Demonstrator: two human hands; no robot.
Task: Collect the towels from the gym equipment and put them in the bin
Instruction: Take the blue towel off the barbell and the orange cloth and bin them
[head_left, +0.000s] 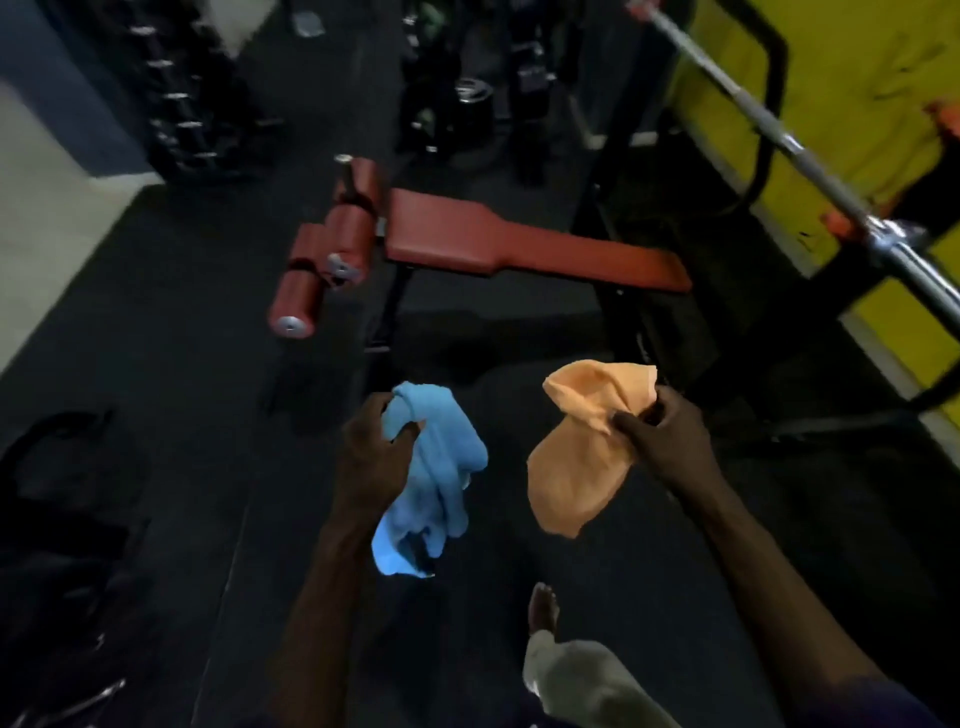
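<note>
Blue towel (439, 467): crumpled, gripped by left hand (371, 452) | orange towel (582, 457): bunched, pinched by right hand (660, 431)

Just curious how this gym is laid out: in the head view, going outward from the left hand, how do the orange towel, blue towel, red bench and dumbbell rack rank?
1. Blue towel: held in the left hand.
2. Orange towel: to the right, in the right hand.
3. Red bench: ahead.
4. Dumbbell rack: far back, left.

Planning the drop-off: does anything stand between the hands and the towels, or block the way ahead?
No: left hand grips the blue towel, right hand the orange towel. No bin shows; the red bench stands just ahead.
</note>
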